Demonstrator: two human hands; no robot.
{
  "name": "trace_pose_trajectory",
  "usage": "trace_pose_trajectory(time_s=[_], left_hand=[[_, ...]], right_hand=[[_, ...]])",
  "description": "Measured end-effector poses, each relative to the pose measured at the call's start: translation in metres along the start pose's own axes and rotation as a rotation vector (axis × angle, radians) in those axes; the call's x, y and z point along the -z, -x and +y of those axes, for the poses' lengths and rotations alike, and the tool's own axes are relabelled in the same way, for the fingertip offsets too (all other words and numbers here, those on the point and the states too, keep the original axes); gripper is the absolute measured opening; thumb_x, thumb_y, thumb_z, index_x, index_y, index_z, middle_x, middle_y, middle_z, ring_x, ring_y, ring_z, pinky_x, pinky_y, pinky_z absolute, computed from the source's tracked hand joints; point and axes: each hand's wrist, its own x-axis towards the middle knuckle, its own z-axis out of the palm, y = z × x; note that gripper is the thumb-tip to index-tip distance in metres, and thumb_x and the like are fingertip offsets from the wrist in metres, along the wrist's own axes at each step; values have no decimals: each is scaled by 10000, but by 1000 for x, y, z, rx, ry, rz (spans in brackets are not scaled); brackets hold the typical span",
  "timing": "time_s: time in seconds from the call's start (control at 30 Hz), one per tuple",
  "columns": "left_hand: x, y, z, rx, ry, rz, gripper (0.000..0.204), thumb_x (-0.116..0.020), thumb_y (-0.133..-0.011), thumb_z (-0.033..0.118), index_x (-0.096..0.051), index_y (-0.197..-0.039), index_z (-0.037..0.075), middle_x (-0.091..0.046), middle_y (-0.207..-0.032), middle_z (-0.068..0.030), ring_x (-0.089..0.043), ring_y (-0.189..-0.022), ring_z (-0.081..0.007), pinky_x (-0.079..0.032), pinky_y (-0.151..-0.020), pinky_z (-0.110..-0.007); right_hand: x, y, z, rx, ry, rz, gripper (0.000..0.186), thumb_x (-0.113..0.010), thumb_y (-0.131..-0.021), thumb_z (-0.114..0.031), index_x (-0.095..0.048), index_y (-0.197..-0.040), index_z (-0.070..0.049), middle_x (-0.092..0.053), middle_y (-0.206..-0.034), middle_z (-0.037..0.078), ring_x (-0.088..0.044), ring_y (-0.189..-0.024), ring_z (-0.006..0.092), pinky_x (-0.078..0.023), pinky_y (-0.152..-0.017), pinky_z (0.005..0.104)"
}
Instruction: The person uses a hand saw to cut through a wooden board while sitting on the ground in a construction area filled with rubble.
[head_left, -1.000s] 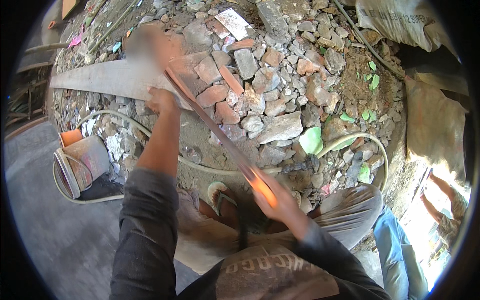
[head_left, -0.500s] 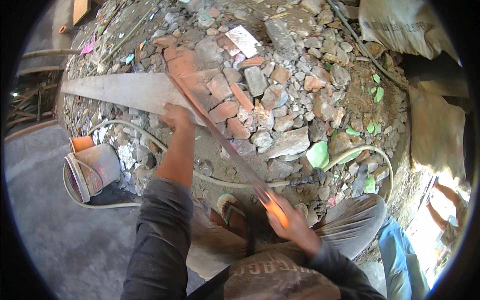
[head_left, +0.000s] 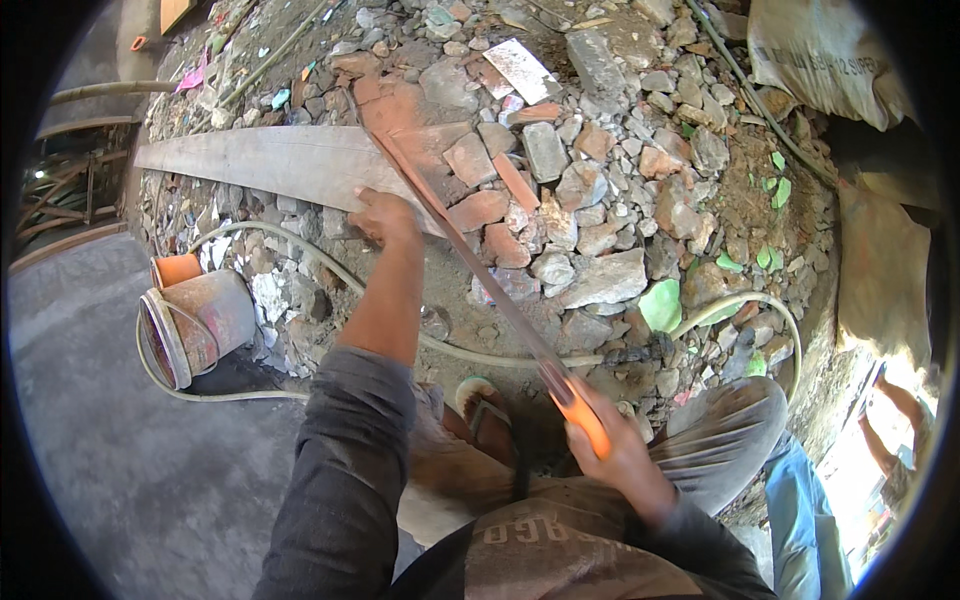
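Right hand (head_left: 618,455) was closed round the orange handle (head_left: 584,418) of a saw (head_left: 516,322), its blade slanting over the board's (head_left: 280,160) right end; left hand (head_left: 390,217) touched the near edge, apparently steadying it on rubble (head_left: 603,279), grip unclear.

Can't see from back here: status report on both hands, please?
Right hand gripping long orange-handled metal saw. Left hand on long flat grey board. Saw across board; broken reddish bricks close by.
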Motion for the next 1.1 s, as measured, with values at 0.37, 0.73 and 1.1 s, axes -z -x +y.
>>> trace_pose_trajectory(time_s=[0.37,0.73,1.1], left_hand=[[6,5,10,49,-41,-58,805,-422,-1113,566,-343,-1575,-88,-574,-1461,-384,-597,-1332,-559,-462,-1146,-612],[-4,18,25,-4,-18,-90,809,-427,-1120,559,-313,-1586,-92,-586,-1422,-405,-599,-1323,-566,-472,-1131,-607],[0,18,8,11,-60,-54,755,-447,-1120,537,-352,-1541,-82,-582,-1404,-426,-617,-1291,-576,-483,-1130,-622]], right_hand=[[-60,-124,-6,124,102,53,495,-679,-1038,-181,-569,-1499,-37,-750,-1220,253,-758,-1003,469,-633,-842,523],[-81,-224,1,95,91,130,321,-650,-1066,-283,-678,-1265,-33,-749,-1071,245,-721,-937,494,-594,-783,557],[-37,-89,30,225,259,54,515,-689,-1057,-256,-575,-1515,-50,-722,-1334,240,-755,-1081,445,-624,-890,517]])
